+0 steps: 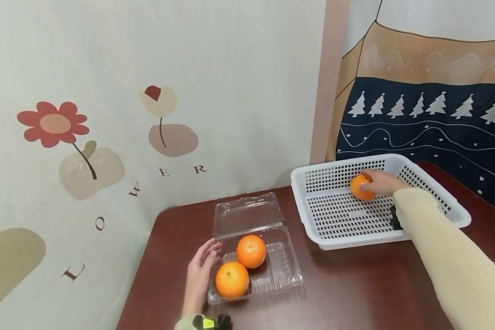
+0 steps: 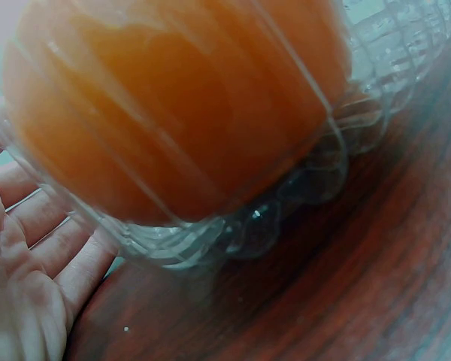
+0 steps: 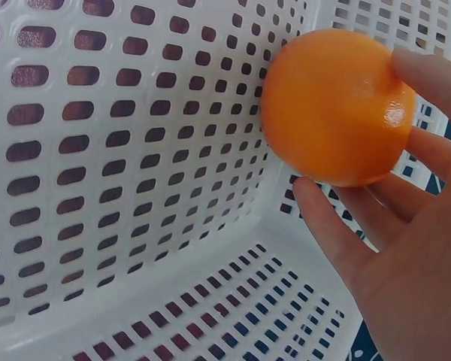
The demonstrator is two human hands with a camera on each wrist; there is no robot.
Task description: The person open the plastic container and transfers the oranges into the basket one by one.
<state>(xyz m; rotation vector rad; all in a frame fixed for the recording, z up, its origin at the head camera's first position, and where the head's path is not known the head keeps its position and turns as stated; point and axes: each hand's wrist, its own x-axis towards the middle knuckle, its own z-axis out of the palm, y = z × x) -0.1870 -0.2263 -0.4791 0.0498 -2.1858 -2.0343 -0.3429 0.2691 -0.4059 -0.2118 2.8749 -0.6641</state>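
Observation:
In the head view my right hand [image 1: 382, 183] reaches into a white perforated plastic basket [image 1: 298, 197] and holds an orange [image 1: 360, 188]. The right wrist view shows thumb and fingers curved around this orange [image 3: 334, 109], close to the basket's side wall [image 3: 135, 135]. My left hand [image 1: 200, 274] is at the left side of a clear plastic clamshell box [image 1: 281, 263], its fingers relaxed along the wall. Two oranges lie in the left part of that box, a front one [image 1: 232, 280] and a rear one [image 1: 251, 251]. Seen from the left wrist, the palm [image 2: 30, 278] is bare.
The box's clear lid [image 1: 247, 215] lies folded back on the dark red-brown table [image 1: 173, 247]. Behind the table hangs a pale cloth [image 1: 239, 101] with printed flowers, and a dark tree-patterned cloth [image 1: 420, 128] is at the right. The basket stands at the table's back right.

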